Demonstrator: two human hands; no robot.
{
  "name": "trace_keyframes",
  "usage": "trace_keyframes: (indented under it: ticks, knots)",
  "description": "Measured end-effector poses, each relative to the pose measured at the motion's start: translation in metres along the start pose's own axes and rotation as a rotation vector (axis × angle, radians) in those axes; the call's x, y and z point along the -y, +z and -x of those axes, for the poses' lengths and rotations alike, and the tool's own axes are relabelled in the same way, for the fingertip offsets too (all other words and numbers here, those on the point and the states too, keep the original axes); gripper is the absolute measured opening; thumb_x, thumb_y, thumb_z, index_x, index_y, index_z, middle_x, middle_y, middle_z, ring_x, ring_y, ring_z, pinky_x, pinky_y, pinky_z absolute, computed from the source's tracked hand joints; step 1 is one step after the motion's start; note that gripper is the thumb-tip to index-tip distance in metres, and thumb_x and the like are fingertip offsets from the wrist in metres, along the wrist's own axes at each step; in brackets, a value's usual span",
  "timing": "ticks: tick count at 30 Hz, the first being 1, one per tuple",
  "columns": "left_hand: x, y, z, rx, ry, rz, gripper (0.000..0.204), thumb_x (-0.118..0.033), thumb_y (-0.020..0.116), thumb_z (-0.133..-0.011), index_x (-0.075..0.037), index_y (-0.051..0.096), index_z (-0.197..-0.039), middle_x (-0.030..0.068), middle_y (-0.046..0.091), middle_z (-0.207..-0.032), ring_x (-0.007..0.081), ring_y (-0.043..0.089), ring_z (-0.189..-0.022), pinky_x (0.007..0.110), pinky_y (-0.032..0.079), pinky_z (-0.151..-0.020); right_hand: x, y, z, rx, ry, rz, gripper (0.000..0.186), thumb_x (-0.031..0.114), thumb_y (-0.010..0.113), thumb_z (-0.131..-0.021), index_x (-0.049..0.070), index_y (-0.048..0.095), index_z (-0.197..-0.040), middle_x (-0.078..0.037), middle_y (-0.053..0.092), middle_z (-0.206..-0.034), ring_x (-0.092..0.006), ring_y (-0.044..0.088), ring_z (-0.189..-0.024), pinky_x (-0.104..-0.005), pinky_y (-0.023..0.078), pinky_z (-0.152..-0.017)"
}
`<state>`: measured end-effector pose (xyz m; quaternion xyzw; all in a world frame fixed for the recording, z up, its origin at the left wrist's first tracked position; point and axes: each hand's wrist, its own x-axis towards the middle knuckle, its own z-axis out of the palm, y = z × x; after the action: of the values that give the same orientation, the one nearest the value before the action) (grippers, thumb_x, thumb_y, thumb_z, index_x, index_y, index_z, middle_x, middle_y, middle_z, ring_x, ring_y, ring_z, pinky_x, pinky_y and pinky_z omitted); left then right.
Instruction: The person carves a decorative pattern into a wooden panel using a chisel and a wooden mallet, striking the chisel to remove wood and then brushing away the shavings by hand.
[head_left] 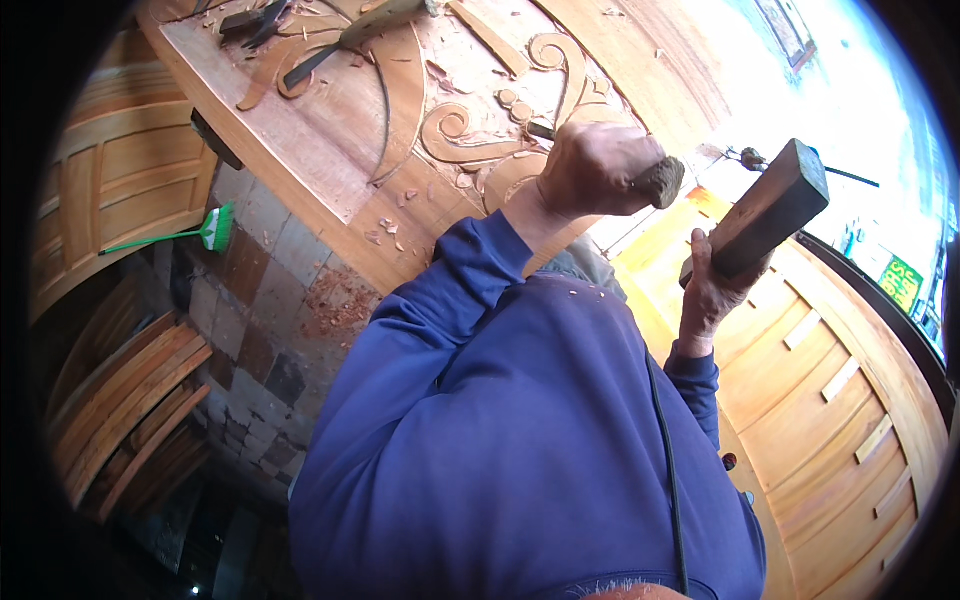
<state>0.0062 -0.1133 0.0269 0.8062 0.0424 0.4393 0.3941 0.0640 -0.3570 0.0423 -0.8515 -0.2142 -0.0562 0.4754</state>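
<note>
My left hand (600, 170) is closed around a carving chisel (661, 183). The worn butt of its handle sticks out on the right of the fist, and a bit of the dark blade shows on the left. The blade points at a wooden panel (405, 225) carved with raised scrolls; the cutting edge is hard to make out. Off to the right, my right hand (718, 285) grips a dark rectangular wooden mallet (765, 210). The mallet is raised and tilted, apart from the chisel's butt. Another wooden-handled chisel (345, 45) lies on the panel's far part.
More dark tools (255, 25) and wood shavings lie on the panel. A panelled wooden door (820, 400) extends along the right. To the left are a green broom (215, 228), a wooden door (125, 170), stacked curved boards (140, 400) and a tiled floor (270, 275) with chips.
</note>
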Motion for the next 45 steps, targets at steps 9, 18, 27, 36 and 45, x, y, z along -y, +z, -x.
trace_keyframes:
  ticks: [9, 18, 27, 36, 45]
  knots:
    - [-0.002, -0.011, -0.003, -0.003, -0.025, 0.165, 0.017, -0.014, 0.083, -0.074, -0.009, 0.067, -0.075, 0.0084, 0.059, -0.063, 0.0255, 0.061, -0.055, 0.034, 0.049, -0.051, 0.079, -0.003, -0.031, -0.272, 0.108, -0.249, 0.075, -0.006, 0.075, -0.084, 0.005, 0.036, -0.147, -0.015, 0.061, -0.123, -0.0225, 0.065, -0.102, -0.0383, 0.057, -0.094]
    - [0.003, -0.011, -0.015, -0.015, -0.174, 0.097, 0.019, -0.023, 0.081, -0.082, -0.011, 0.066, -0.085, 0.0098, 0.066, -0.07, 0.0301, 0.069, -0.062, 0.039, 0.055, -0.056, 0.04, 0.029, -0.027, 0.146, -0.354, 0.213, 0.074, -0.005, 0.075, -0.072, 0.003, 0.053, -0.142, -0.023, 0.063, -0.125, -0.0411, 0.063, -0.115, -0.0462, 0.053, -0.097]
    - [0.05, -0.036, -0.083, 0.547, -0.77, 0.909, 0.009, -0.009, 0.072, -0.095, -0.003, 0.067, -0.097, 0.0014, 0.065, -0.071, 0.0066, 0.052, -0.051, 0.023, 0.043, -0.047, 0.04, 0.032, -0.059, 0.253, -0.34, 0.073, 0.081, -0.01, 0.077, -0.071, 0.01, 0.054, -0.146, -0.014, 0.065, -0.135, -0.0323, 0.064, -0.121, -0.0392, 0.054, -0.099]
    - [-0.059, -0.068, -0.003, 0.588, -0.139, -0.036, 0.037, -0.022, 0.082, -0.088, -0.011, 0.071, -0.121, 0.0053, 0.072, -0.072, 0.0137, 0.065, -0.055, 0.031, 0.054, -0.051, -0.032, -0.005, -0.005, 0.073, 0.154, -0.304, 0.082, -0.012, 0.077, -0.081, 0.008, 0.045, -0.154, -0.014, 0.055, -0.15, -0.023, 0.056, -0.136, -0.0381, 0.047, -0.111]
    - [-0.029, -0.124, 0.022, 0.839, -0.315, -0.668, 0.055, -0.028, 0.086, -0.084, -0.02, 0.068, -0.135, 0.0101, 0.076, -0.086, 0.0263, 0.071, -0.064, 0.034, 0.056, -0.059, -0.057, -0.015, 0.006, 0.078, 0.27, -0.38, 0.082, -0.008, 0.079, -0.083, 0.008, 0.044, -0.155, -0.009, 0.056, -0.147, -0.0164, 0.056, -0.13, -0.0319, 0.046, -0.108]
